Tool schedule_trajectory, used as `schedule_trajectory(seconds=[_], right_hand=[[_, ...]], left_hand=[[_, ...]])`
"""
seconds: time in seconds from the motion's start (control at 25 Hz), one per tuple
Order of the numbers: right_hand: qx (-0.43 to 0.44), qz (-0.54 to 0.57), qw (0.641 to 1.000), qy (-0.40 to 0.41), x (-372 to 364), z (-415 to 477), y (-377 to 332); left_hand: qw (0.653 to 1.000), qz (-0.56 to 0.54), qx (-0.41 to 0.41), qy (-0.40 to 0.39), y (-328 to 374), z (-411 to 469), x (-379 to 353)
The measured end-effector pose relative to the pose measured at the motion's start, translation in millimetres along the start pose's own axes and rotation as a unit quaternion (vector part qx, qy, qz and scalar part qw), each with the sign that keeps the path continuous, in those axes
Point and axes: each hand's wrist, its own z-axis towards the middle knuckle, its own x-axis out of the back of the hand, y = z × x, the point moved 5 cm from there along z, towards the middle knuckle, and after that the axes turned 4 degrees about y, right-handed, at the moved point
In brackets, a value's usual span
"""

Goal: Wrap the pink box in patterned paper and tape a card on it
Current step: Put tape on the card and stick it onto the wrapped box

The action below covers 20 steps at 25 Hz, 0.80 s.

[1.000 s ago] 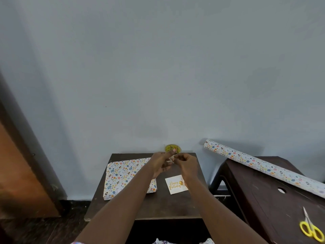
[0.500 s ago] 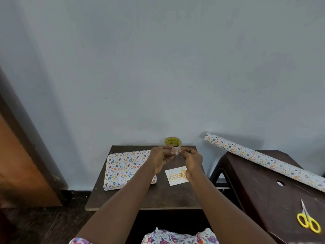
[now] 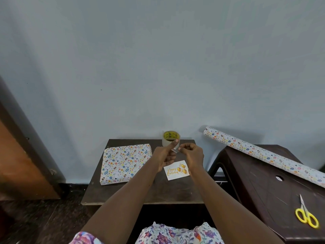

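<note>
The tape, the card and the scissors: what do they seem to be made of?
Tape: clear, glossy plastic film, since the roll looks see-through; yellow core, perhaps cardboard. Card: flat white paper or thin cardboard, with gold print. Scissors: pale shiny blades, probably metal; yellow handles, likely plastic.

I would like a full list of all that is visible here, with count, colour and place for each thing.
wrapped box: one, white patterned paper, left on small table
card: one, white with gold print, small table, beneath the hands
tape roll: one, clear with yellow core, small table's far edge
tape strip: one, clear, between the hands
paper roll: one, same pattern, across right table
scissors: one pair, yellow handles, right table
small table: one, dark brown, centre
right table: one, dark brown, right
left hand: one, pinches tape strip
right hand: one, pinches tape strip
</note>
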Motion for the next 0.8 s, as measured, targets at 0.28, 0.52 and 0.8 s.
schedule_trajectory(seconds=[0.28,0.52,0.8], right_hand=[[0.006,-0.026,1.000,0.008,4,4,1],[-0.017,0.004,1.000,0.009,2,1,0],[-0.029,-0.022,0.998,0.043,-2,1,3]], left_hand=[[1.000,-0.019,-0.005,-0.017,-4,2,-2],[0.999,-0.040,-0.018,0.021,0,0,5],[0.999,-0.035,-0.006,0.038,0,2,8]])
